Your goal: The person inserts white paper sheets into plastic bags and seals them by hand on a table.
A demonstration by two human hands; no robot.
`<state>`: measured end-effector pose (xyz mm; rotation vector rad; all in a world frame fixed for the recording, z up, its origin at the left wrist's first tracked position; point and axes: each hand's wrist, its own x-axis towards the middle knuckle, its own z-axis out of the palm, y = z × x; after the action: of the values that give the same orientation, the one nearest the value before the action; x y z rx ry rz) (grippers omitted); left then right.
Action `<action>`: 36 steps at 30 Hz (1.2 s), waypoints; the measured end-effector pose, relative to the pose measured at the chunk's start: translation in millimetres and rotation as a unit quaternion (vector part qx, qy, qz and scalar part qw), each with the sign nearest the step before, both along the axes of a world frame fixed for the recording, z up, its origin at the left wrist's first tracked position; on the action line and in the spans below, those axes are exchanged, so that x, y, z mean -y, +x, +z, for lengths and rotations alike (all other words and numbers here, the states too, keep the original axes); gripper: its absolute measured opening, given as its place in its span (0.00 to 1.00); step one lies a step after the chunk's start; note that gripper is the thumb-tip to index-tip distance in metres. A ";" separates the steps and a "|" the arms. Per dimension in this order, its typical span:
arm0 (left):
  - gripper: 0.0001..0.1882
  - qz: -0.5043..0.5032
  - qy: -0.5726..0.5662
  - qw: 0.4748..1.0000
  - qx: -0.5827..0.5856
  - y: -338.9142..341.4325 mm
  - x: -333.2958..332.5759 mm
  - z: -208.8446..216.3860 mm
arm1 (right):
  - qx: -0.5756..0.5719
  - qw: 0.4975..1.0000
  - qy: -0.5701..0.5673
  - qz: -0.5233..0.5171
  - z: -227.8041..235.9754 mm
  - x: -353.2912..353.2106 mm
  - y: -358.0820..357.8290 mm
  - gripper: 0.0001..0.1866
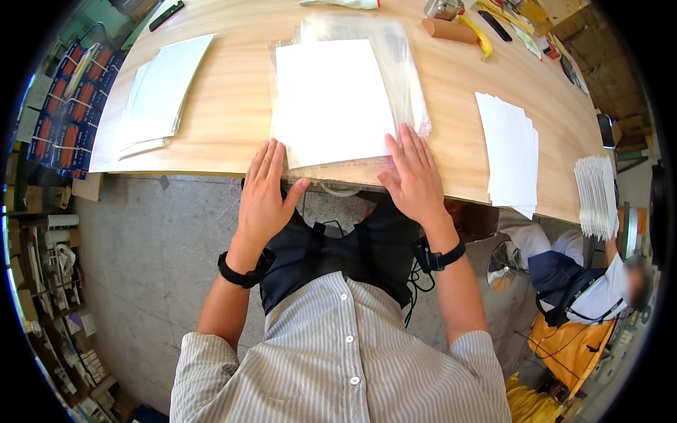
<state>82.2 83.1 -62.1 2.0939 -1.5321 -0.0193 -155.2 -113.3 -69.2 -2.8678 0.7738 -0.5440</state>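
Resting at the near edge of the table [233, 92], the left hand [265, 194] lies flat by the lower left corner of the white sheet [331, 99], fingers close together, thumb held out. Across from it, the right hand [417, 173], fingers slightly spread, thumb out too, fingertips at the sheet's lower right corner! That sheet sits mid-table on clear plastic [407, 77], which pokes out past its far, right and near edges. Room to move: bare wood runs left up to one paper stack [166, 88], right up to another, the right stack [509, 151]. Now the count: two hands, a dark band [235, 274] on each wrist; one sheet on top; two stacks, sheets too tight to number; one white bundle [594, 197] at the right rim; one brown tube [448, 30], one curved yellow piece [484, 42] just beside it; plastic layers, cannot tell how many.
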 end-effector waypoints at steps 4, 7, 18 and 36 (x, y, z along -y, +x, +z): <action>0.36 0.003 -0.034 0.995 -0.094 -5.7 6.7 10.4 | -0.002 1.000 -0.002 -0.004 -0.9 -0.8 0.1 0.39; 0.33 0.029 -0.051 0.984 -0.166 -9.0 14.5 17.3 | 0.013 1.000 0.013 -0.008 -0.8 -2.2 -1.4 0.40; 0.26 0.048 -0.184 0.744 -0.641 4.7 42.9 23.7 | 0.004 0.998 0.057 0.007 12.2 -2.5 -2.2 0.39; 0.24 0.070 -0.360 0.644 -0.671 185.0 -37.3 73.9 | 0.123 0.990 0.070 -0.004 1.1 -1.5 -12.2 0.43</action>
<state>267.1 120.4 11.8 0.9280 -0.2819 -0.6412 -167.4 -111.7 -68.0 -2.6062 0.7513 -0.7909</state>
